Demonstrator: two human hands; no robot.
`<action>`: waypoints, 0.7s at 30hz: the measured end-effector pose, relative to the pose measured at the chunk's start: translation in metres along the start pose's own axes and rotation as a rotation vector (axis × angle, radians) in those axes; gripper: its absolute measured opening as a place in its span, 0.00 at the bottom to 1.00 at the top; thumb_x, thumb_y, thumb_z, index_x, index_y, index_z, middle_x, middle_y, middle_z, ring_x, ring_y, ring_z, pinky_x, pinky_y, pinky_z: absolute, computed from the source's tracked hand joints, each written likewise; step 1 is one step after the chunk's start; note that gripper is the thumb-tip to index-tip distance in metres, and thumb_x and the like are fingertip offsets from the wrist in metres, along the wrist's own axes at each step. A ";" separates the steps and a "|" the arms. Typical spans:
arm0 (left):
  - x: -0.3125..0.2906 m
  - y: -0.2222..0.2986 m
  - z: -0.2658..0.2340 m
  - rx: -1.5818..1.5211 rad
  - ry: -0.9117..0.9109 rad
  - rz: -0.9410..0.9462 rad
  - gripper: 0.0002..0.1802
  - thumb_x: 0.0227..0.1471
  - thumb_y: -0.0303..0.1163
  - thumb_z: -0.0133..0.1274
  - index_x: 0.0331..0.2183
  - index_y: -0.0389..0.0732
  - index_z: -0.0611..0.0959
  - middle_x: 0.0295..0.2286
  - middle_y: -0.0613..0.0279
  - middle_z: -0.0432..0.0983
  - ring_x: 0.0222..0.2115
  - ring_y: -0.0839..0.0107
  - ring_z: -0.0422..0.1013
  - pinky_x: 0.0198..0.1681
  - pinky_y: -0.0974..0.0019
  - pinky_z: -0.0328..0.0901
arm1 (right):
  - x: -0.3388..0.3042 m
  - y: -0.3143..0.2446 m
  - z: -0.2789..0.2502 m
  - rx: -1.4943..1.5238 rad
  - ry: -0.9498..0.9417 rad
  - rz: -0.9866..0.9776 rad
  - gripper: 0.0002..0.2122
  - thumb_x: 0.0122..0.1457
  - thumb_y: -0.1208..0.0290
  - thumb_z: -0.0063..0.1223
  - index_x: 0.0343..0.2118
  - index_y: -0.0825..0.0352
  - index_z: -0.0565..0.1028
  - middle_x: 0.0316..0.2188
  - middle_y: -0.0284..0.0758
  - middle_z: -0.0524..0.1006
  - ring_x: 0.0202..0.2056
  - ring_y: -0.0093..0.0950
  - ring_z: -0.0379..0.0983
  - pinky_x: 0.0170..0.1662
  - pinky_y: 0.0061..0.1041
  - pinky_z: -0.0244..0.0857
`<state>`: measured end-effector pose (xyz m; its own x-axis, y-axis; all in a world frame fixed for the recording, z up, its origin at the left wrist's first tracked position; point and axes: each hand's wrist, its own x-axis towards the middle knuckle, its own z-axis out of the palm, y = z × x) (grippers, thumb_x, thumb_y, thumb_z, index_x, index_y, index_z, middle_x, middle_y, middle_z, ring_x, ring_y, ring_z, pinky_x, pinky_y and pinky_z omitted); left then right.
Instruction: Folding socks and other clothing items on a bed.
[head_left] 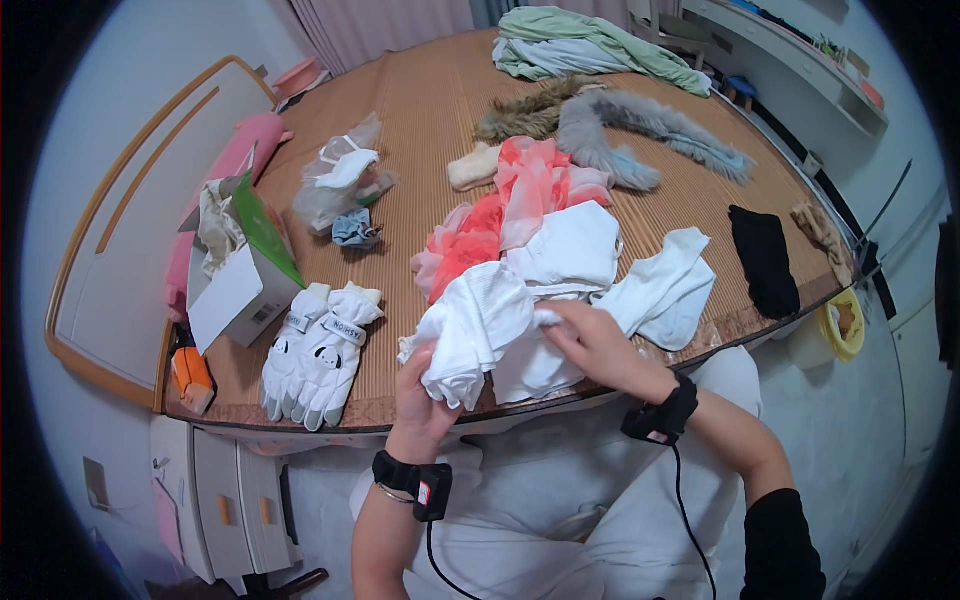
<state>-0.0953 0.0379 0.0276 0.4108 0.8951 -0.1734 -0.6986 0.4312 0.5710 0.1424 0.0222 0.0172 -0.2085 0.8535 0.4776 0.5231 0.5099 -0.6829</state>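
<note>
White cloth, bunched mid-view
Through my feed I see the left hand clasping it from seven o'clock, the right hand pinching its edge at three o'clock; coral fabric lies toward twelve.

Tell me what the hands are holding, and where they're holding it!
A bunched white cloth: the left hand holds its lower left side; the right hand pinches white fabric at its right, perhaps the same piece.
</note>
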 end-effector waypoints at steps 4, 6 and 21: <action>-0.005 0.007 0.000 -0.013 0.047 0.046 0.23 0.51 0.35 0.44 0.48 0.35 0.69 0.41 0.57 0.73 0.41 0.65 0.71 0.43 0.62 0.67 | 0.035 -0.020 -0.024 0.161 -0.059 0.230 0.13 0.57 0.67 0.46 0.42 0.69 0.70 0.27 0.45 0.75 0.27 0.36 0.74 0.32 0.29 0.65; -0.003 0.008 0.002 -0.023 0.027 0.043 0.23 0.51 0.35 0.44 0.48 0.35 0.69 0.41 0.57 0.72 0.41 0.65 0.71 0.44 0.62 0.67 | 0.042 -0.022 -0.025 0.163 -0.108 0.314 0.13 0.59 0.65 0.44 0.41 0.69 0.70 0.26 0.46 0.75 0.25 0.37 0.73 0.31 0.30 0.64; -0.001 0.015 -0.009 0.088 -0.061 0.099 0.30 0.52 0.47 0.41 0.55 0.47 0.63 0.52 0.57 0.63 0.51 0.57 0.63 0.51 0.47 0.60 | 0.045 -0.046 -0.032 -0.460 -0.284 0.025 0.08 0.54 0.71 0.47 0.37 0.63 0.72 0.27 0.39 0.75 0.35 0.39 0.72 0.37 0.34 0.66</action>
<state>-0.1117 0.0445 0.0295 0.3787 0.9232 -0.0653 -0.6845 0.3269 0.6516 0.1353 0.0336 0.0883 -0.3731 0.8927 0.2527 0.8251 0.4438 -0.3496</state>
